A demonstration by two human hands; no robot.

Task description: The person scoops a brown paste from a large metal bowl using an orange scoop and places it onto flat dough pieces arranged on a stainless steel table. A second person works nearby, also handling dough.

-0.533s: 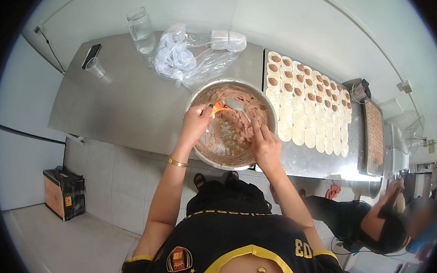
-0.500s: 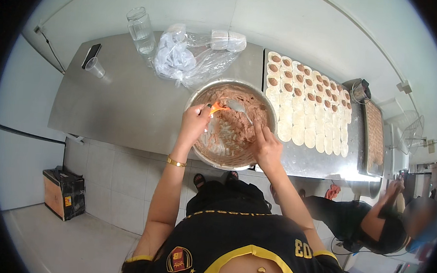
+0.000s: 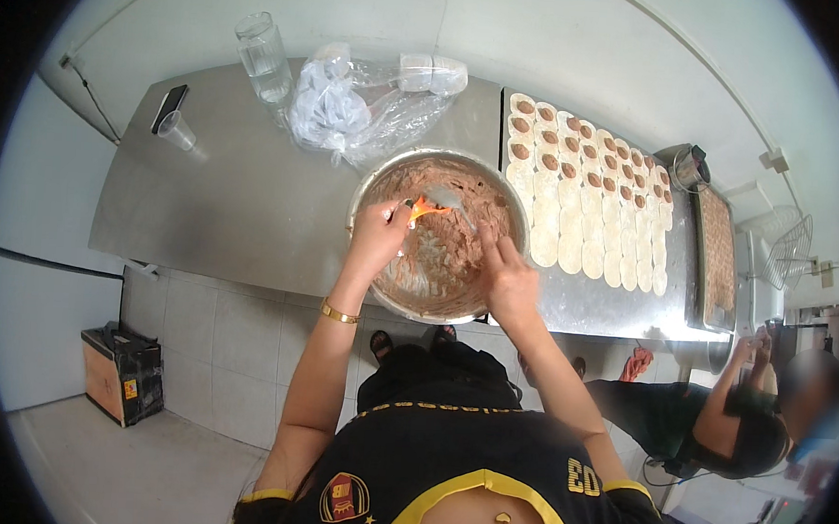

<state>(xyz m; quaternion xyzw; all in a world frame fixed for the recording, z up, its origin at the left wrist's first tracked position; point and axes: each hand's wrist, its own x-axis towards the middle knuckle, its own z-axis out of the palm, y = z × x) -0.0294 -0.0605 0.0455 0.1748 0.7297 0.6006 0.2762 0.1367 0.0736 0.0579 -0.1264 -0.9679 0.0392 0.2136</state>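
A large metal bowl (image 3: pixel 358 194) holds a pinkish-brown minced filling (image 3: pixel 480 197) smeared up its sides. Over its left half my left hand (image 3: pixel 381 233) is closed around an orange utensil (image 3: pixel 426 208), whose far end is hard to make out. My right hand (image 3: pixel 509 278) grips the handle of a metal spoon (image 3: pixel 445 198) at the bowl's right side. The spoon's bowl meets the orange utensil above the filling. To the right lie rows of round, pale dough wrappers (image 3: pixel 570 234), the far rows topped with small mounds of filling (image 3: pixel 550 162).
On the steel table (image 3: pixel 214 194) stand a glass jar (image 3: pixel 265 59), a clear plastic bag (image 3: pixel 352 107), a plastic cup (image 3: pixel 176 130) and a phone (image 3: pixel 169 107). A filled tray (image 3: pixel 716 249) and metal pot (image 3: pixel 690 167) are at the far right. Another person (image 3: pixel 715 425) works nearby, lower right.
Both hands stay over the bowl with their utensils; the spoon and the orange utensil have shifted slightly against each other. The whole view has moved a little. The other person's arms have shifted.
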